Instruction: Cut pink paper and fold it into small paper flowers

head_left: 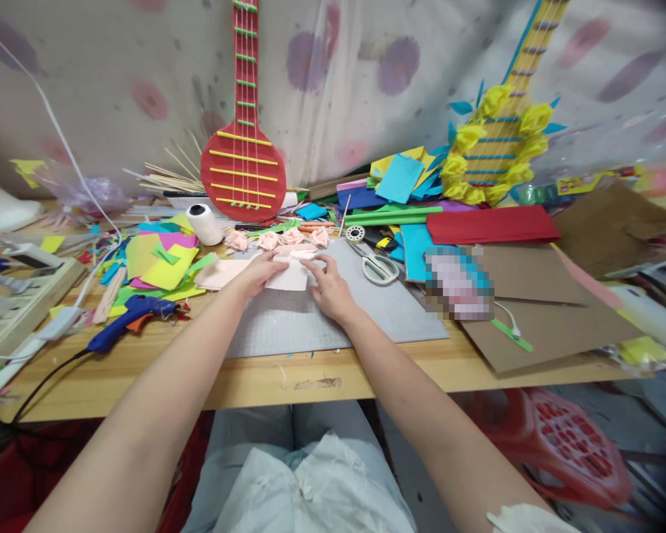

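Note:
A small pale pink sheet of paper point(288, 277) lies over the grey cutting mat point(333, 326). My left hand point(260, 272) pinches its left side between thumb and fingers. On the right of the sheet, my right hand point(329, 287) has its fingers apart, the fingertips at the paper's upper right edge. More pale pink paper point(219, 274) lies to the left, partly behind my left hand. Just beyond the hands sits a row of several pink paper roses point(293, 235). Scissors with pale handles point(379, 269) rest to the right on the mat.
A blue glue gun point(130, 318) lies left, near colored paper scraps point(166, 266) and a power strip point(27, 303). A red paper-covered lute shape point(244, 174) stands behind; a yellow one with flowers point(493, 148) stands back right. Brown cardboard point(538, 326) lies right, a white thread spool point(204, 224) back left.

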### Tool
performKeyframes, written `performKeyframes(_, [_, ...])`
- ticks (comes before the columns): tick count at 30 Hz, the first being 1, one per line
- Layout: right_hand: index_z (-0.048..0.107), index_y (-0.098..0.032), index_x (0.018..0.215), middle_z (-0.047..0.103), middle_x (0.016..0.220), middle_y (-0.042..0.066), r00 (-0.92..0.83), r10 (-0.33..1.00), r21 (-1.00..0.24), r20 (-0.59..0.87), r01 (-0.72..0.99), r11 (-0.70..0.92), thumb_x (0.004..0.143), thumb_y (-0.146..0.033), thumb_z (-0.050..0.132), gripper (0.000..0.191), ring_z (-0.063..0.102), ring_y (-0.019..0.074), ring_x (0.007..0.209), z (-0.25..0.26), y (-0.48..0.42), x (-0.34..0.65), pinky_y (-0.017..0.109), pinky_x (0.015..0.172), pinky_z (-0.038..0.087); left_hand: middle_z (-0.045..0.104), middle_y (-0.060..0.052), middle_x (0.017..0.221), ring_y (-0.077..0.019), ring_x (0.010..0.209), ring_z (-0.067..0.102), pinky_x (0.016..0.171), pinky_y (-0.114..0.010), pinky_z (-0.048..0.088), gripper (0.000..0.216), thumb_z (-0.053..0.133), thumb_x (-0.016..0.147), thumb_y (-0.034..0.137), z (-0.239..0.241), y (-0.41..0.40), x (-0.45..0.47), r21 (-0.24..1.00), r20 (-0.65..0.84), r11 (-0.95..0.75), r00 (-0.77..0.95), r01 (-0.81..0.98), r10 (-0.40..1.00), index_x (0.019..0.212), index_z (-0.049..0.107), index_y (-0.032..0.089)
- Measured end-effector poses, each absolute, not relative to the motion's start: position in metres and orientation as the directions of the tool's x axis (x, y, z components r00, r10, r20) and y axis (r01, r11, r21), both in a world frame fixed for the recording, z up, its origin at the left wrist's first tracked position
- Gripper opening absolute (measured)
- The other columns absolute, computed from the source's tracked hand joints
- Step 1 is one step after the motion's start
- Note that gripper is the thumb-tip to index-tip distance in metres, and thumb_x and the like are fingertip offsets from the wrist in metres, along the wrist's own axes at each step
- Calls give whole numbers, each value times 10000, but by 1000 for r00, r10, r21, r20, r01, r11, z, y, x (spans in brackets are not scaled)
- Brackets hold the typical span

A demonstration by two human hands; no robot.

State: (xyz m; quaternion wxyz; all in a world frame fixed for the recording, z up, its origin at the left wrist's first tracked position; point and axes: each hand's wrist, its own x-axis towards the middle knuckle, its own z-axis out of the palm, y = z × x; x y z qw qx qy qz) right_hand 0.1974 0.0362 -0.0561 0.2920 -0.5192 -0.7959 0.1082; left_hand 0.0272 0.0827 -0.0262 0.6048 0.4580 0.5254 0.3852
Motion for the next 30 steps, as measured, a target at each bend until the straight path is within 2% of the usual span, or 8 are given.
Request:
performKeyframes(4, [580, -247, 1006, 430, 1214, 44, -361, 839, -457, 407, 714, 530, 770, -99, 446, 309, 490, 157, 949, -55, 34, 192, 274, 756, 415, 630, -21, 794, -148, 670, 587, 628, -279, 461, 375, 658, 567, 245, -28, 84, 30, 979, -203, 191, 213, 78, 956, 918, 559, 162])
performKeyframes(8, [607, -222, 861, 539, 1020, 45, -387, 850, -409, 358, 753, 515, 782, -126, 469, 186, 465, 175, 988, -59, 35, 189, 278, 792, 397, 594, -33, 873, -144, 769, 575, 680, -280, 461, 329, 568, 657, 242, -37, 87, 34, 964, -27, 32, -25, 265, 999, 976, 517, 178])
performKeyframes(10, [617, -219, 858, 547, 1001, 48, -382, 864, -397, 328, 774, 493, 786, -147, 484, 167, 463, 180, 975, -61, 36, 190, 283, 800, 394, 559, -43, 949, -147, 861, 550, 752, -290, 457, 292, 532, 674, 199, -43, 81, 35, 883, 178, -101, -127, 459, 976, 965, 504, 188])
performKeyframes(13, [637, -221, 860, 543, 1008, 43, -400, 858, -408, 323, 759, 507, 787, -184, 515, 147, 461, 179, 974, -63, 37, 191, 286, 818, 386, 512, -52, 1004, -169, 964, 505, 858, -320, 425, 266, 521, 670, 162, -51, 61, 31, 666, 387, -308, 37, 679, 921, 934, 511, 197])
performKeyframes(15, [648, -224, 857, 538, 1003, 35, -407, 854, -445, 325, 731, 518, 779, -206, 545, 130, 463, 171, 977, -65, 38, 191, 284, 834, 379, 485, -66, 1024, -198, 1014, 477, 911, -345, 391, 267, 550, 658, 166, -55, 45, 27, 533, 382, -372, 176, 760, 907, 922, 533, 200])
performKeyframes(18, [655, -228, 848, 528, 990, 23, -391, 868, -529, 305, 688, 496, 751, -225, 596, 113, 472, 152, 975, -67, 42, 193, 273, 851, 370, 467, -83, 1021, -223, 1022, 460, 918, -370, 373, 227, 547, 686, 187, -59, 28, 22, 442, 362, -338, 180, 831, 915, 912, 557, 198])
performKeyframes(24, [650, -201, 767, 530, 924, 7, -359, 899, -637, 250, 638, 432, 724, -278, 642, 89, 495, 118, 867, -68, 46, 194, 227, 765, 379, 483, -66, 957, -219, 969, 462, 884, -370, 375, 128, 521, 726, 234, -62, 23, 19, 392, 349, -322, 184, 862, 919, 791, 631, 220])
performKeyframes(30, [639, -191, 772, 546, 852, 6, -265, 946, -634, 185, 703, 321, 781, -279, 573, 111, 503, 108, 773, -69, 48, 186, 227, 705, 367, 508, -63, 919, -219, 953, 463, 876, -375, 380, 137, 522, 723, 236, -63, 21, 22, 389, 351, -285, 145, 876, 925, 767, 651, 225])
